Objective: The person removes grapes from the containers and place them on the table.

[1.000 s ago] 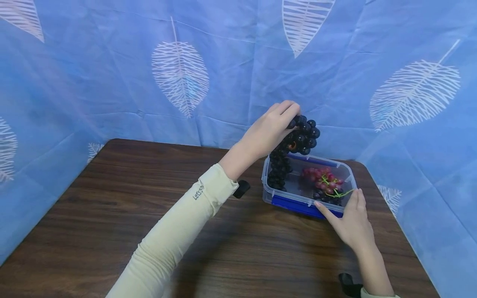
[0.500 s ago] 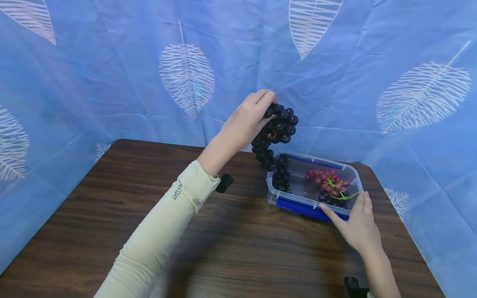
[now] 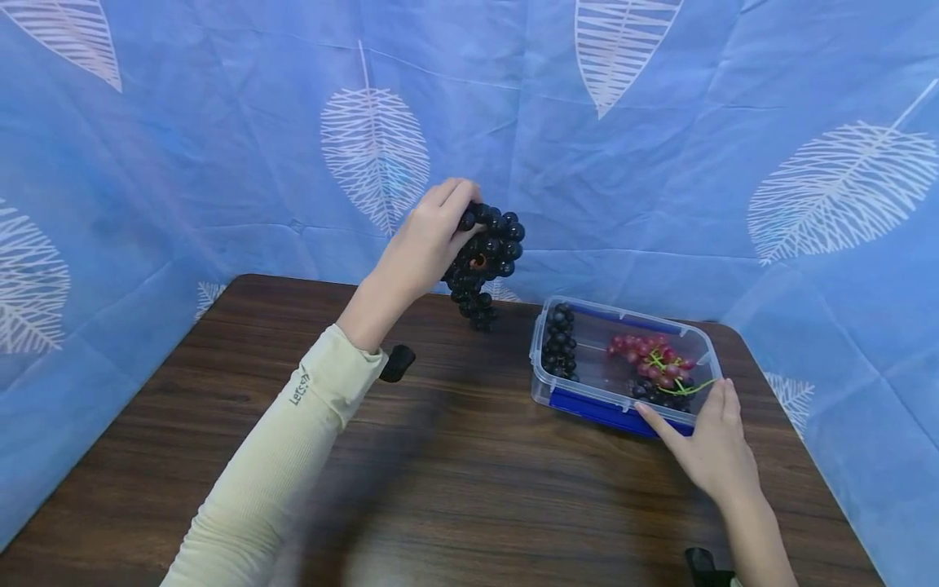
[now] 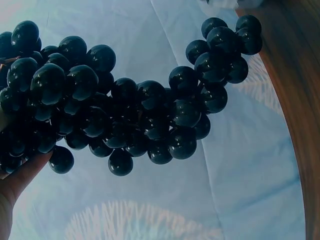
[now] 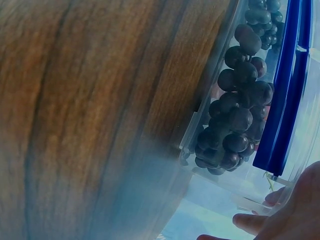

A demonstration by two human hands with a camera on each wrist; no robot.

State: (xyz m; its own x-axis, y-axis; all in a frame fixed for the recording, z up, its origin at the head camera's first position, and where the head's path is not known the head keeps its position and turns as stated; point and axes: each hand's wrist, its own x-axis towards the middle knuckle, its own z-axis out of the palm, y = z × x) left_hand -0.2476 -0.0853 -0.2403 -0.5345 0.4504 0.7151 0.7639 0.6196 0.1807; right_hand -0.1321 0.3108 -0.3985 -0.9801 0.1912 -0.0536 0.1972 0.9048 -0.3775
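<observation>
Left of the plastic box [image 3: 597,410], the left hand [image 3: 428,236] is clamping a black grape bunch [image 3: 496,247] midair, seemingly not yet set down; the right hand [image 3: 715,448] is touching the box's near-right corner, fingers spread; red grapes [image 3: 645,350] and dark bunches [image 3: 560,342] are lying inside.

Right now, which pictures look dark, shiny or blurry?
Head view: bright, with a soft shadow falling on the table; left wrist view: dim, with tiny white glints on the black grapes; right wrist view: bluish haze washes over the lower middle, wood grain looks soft.
</observation>
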